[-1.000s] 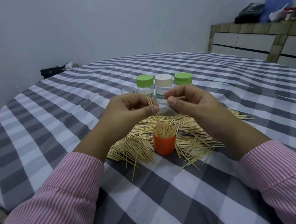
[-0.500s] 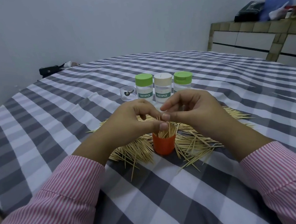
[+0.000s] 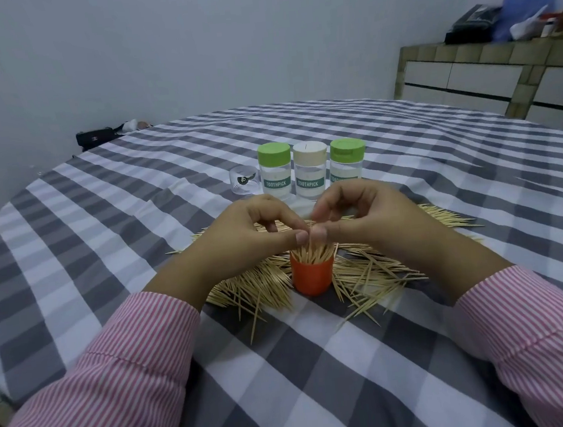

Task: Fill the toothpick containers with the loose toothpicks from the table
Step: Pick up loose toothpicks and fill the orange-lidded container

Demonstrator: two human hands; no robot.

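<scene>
Head view, left to right: a black bag (image 3: 94, 138) lies at the table's far left edge, beyond the grey-and-white checked tablecloth (image 3: 322, 364). Farther in stands a small clear lidless container (image 3: 243, 180), then a row of three jars labelled TOOTHPICK: a green-lidded jar (image 3: 275, 171), a cream-lidded jar (image 3: 311, 170) and a second green-lidded jar (image 3: 348, 164).

Nearer the camera, the left hand (image 3: 241, 238) and right hand (image 3: 370, 218) meet thumb tip to thumb tip just above an orange container (image 3: 313, 275), fingers curled; both pinch a few toothpicks whose lower ends stand among those already packed upright in it. Loose toothpicks (image 3: 259, 284) lie heaped around the container on both sides. Both forearms wear pink-striped sleeves (image 3: 95, 403). At far right, a tiled counter (image 3: 500, 71) carries a blue plastic bag (image 3: 527, 0).
</scene>
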